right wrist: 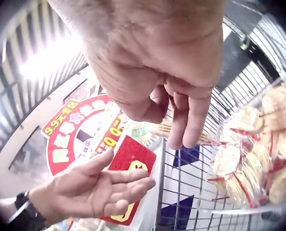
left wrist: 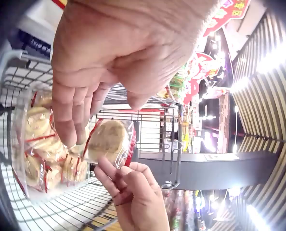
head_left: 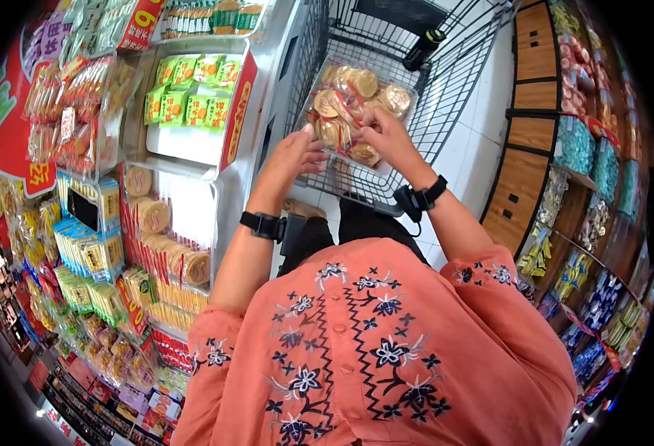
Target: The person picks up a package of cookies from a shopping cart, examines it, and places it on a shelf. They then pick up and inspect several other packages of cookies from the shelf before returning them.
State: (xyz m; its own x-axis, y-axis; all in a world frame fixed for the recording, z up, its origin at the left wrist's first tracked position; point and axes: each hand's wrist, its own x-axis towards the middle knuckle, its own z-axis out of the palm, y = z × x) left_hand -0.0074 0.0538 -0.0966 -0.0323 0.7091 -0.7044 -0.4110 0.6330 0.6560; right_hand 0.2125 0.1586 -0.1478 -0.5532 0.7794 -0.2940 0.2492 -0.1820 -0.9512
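My right hand (head_left: pixel 392 145) pinches a clear packet of round, flat biscuits (left wrist: pixel 108 139) by its edge, over a wire shopping cart (head_left: pixel 446 119). In the right wrist view that packet shows nearly edge-on beyond the fingers. My left hand (head_left: pixel 291 157) hangs beside it with straight, slightly spread fingers and an upturned palm, holding nothing. In the cart sits a clear plastic tray (right wrist: pixel 215 210) filled with several more packets of round biscuits (right wrist: pixel 229 159), each with red trim. The left wrist view shows the tray left of the held packet.
A dark bottle-shaped thing (head_left: pixel 423 50) lies at the cart's far end. To the left stand shelf bins with green snack packets (head_left: pixel 186 108) and round biscuit packets (head_left: pixel 152 215). Wooden shelving (head_left: pixel 520 178) with bagged goods lines the right side. Pale floor tiles (head_left: pixel 464 171) run alongside the cart.
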